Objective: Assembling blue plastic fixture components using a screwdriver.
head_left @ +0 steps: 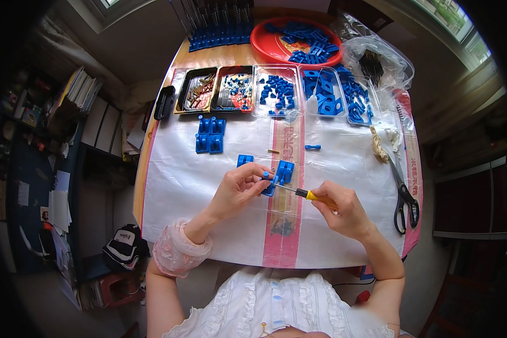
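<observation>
My left hand [239, 188] pinches a small blue plastic part [270, 187] just above the covered table. My right hand [343, 209] is closed round a screwdriver [315, 196] with a yellow and black handle. Its thin metal shaft points left and its tip meets the blue part; my fingers partly hide the contact. Right behind that part lies a blue block [285, 170], and another blue block [245, 160] sits beyond my left fingers. Farther back are a short brass-coloured pin [273, 151] and a small blue piece [313, 147].
Several blue assemblies [210, 135] stand grouped at left. Along the back run a black tray of brass-coloured pieces [214, 84], clear trays of blue parts [277, 112] and a red basin [257, 48]. Black-handled scissors [404, 200] lie at right, near a plastic bag [400, 62].
</observation>
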